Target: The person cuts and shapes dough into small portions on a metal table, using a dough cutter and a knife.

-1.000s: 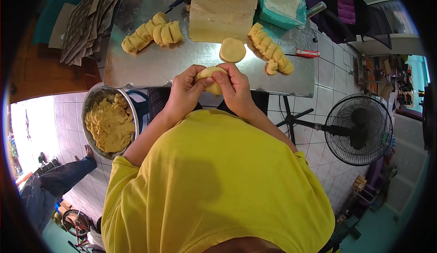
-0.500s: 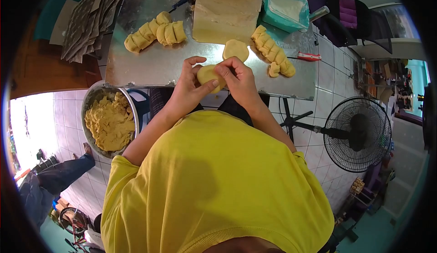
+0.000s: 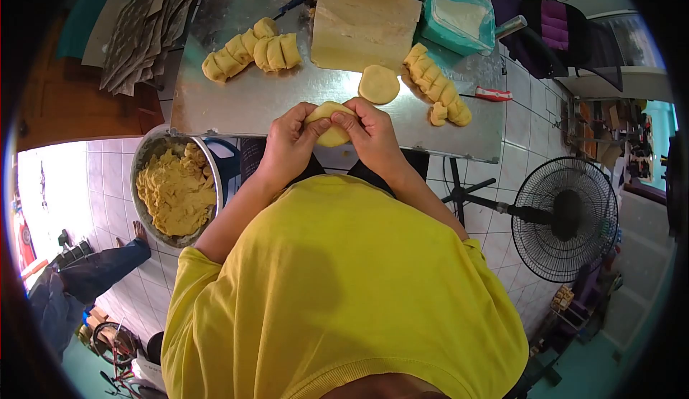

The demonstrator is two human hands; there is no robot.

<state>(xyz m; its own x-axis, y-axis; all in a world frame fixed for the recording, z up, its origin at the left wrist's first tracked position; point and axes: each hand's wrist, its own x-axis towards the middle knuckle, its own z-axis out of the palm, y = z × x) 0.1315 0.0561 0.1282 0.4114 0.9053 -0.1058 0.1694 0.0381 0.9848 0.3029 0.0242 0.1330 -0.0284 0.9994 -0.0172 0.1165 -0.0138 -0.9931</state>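
A flattened round of yellow dough [image 3: 331,123] is held between my two hands, just off the table's front edge. My left hand [image 3: 293,137] pinches its left side with the thumb on top, and my right hand [image 3: 370,133] pinches its right side the same way. Another flat dough round [image 3: 379,85] lies on the metal table [image 3: 237,112] beyond my right hand. Cut dough pieces [image 3: 278,52] rest in rows at the left, and a further row of cut dough [image 3: 437,83] lies at the right.
A floured board [image 3: 364,22], a teal container of flour [image 3: 459,17] and a red-handled tool [image 3: 494,94] are on the table. A bowl of dough [image 3: 176,191] stands at the left, a fan [image 3: 565,219] at the right. Another person's leg [image 3: 108,270] shows at the lower left.
My left hand's fingers have closed on the dough round's edge, and both thumbs now press on it from opposite sides. The view has shifted slightly.
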